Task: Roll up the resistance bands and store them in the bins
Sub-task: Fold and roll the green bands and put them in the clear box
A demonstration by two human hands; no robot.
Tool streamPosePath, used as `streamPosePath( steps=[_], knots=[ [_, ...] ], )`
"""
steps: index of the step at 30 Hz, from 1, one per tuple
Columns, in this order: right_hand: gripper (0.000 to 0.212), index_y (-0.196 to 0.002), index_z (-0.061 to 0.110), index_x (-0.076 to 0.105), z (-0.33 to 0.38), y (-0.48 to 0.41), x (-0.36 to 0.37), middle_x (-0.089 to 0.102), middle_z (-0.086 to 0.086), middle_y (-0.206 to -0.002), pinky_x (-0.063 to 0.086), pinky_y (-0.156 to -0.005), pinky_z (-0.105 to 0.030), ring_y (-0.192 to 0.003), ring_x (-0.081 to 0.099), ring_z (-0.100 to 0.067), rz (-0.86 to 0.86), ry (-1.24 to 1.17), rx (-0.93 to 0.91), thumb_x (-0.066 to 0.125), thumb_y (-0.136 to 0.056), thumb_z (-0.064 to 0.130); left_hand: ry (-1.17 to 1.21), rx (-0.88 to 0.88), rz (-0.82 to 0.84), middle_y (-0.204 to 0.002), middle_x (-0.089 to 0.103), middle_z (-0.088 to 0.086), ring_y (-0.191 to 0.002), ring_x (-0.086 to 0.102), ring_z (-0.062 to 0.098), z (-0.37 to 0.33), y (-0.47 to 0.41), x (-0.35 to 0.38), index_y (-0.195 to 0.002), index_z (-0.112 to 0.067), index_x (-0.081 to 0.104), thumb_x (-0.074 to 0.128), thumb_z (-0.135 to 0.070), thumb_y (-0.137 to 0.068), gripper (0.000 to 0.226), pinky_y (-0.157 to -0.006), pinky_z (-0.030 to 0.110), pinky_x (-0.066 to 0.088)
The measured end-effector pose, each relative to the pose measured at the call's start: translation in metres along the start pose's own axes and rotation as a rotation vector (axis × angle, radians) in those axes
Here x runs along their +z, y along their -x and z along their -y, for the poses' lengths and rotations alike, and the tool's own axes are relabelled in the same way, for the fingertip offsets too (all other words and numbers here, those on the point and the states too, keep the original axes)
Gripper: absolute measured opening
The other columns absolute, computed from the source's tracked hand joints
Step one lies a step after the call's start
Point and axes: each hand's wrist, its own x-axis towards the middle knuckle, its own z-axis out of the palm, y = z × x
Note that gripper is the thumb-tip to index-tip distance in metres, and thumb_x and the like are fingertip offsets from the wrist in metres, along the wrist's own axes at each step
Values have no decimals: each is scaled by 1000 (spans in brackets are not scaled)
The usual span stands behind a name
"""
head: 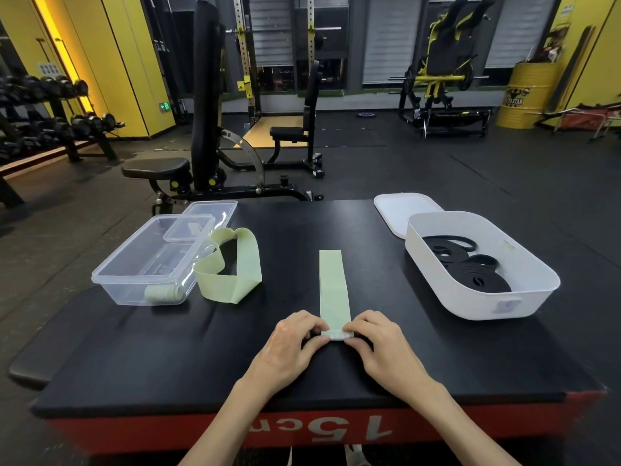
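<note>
Curled fingers and thumbs of the left hand [295,338] and the right hand [378,338] pinch the two ends of a small roll begun at the near end of the pale green band [332,287]. The rest of that band lies flat on the black platform top [336,227], running toward twelve o'clock from the hands. At ten o'clock a second green band [232,272] stands on edge in a loose, open loop, just beside the clear bin [111,274]. A rolled green band [161,294] lies in that bin's near corner. The clear lid [215,208] lies partly behind it, at eleven o'clock. At two o'clock the white bin [433,284] holds coiled black bands [470,267], with the white lid [400,210] flat behind it.
</note>
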Motion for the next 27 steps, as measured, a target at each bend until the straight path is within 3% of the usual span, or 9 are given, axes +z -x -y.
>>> streamPosePath(
  steps=[4, 11, 18, 22, 27],
  knots=[
    [11, -97, 13, 70, 1, 3, 0, 58, 7, -90, 42, -76, -15, -86, 53, -9, 10, 31, -48, 66, -87, 12, 7, 4, 8, -83, 57, -15, -76, 49, 4, 1, 3, 0, -95, -23, 67, 61, -33, -90, 12, -73, 10, 37],
    [12, -95, 15, 73, 0, 1, 0, 55, 8, -87, 35, -75, -7, -81, 50, -7, -5, 8, -33, 69, -85, 13, 16, 24, 0, -92, 54, -14, -81, 53, 7, -1, 3, 1, -94, -23, 66, 61, -31, -92, 9, -74, 14, 42],
    [16, -101, 17, 69, 2, 1, -1, 54, 9, -87, 36, -75, -8, -81, 51, -5, 11, -13, -16, 67, -85, 12, 25, 39, -13, -83, 57, -14, -77, 52, 7, -5, 2, -1, -97, -26, 63, 64, -26, -89, 8, -72, 11, 39],
    [13, -97, 18, 71, 3, 1, -3, 56, 9, -86, 38, -74, -8, -80, 53, -4, -5, -28, -13, 67, -86, 13, 7, 56, 5, -89, 57, -15, -81, 53, 6, -4, 3, -2, -96, -27, 65, 61, -32, -89, 10, -75, 13, 41],
    [20, -102, 17, 70, 3, 1, -3, 54, 11, -92, 39, -79, -9, -89, 52, -3, 27, -38, -2, 68, -85, 25, 5, 40, 8, -95, 57, -14, -84, 53, 5, -2, 3, -1, -100, -23, 66, 62, -28, -89, 13, -77, 12, 41]
  ],
)
